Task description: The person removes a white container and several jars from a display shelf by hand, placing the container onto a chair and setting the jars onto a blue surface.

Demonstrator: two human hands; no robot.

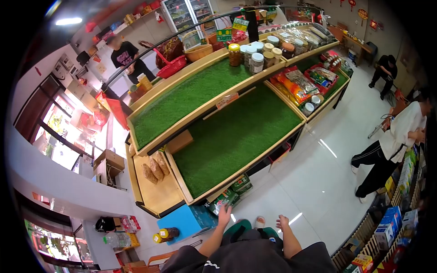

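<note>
My left hand [223, 215] is in front of the lower shelf, with its fingers apart and nothing in it. Close to it, green cartons [226, 199] stand on the floor under the shelf's front edge. My right hand [282, 222] hangs over the floor on the other side of my body, its fingers loosely bent and apart, holding nothing. Before me is a two-tier wooden stand with green turf on the lower shelf [232, 145] and the upper shelf [191, 91]. Lidded jars [256, 63] crowd the right end of the upper shelf.
A blue table [189, 224] stands left, with yellow-lidded jars [166, 234] beside it. Filled bags [157, 167] lie on the stand's wooden end. A red basket [173, 67] sits behind. One person [127, 57] stands behind the stand; another [393, 136] is by the right-hand racks.
</note>
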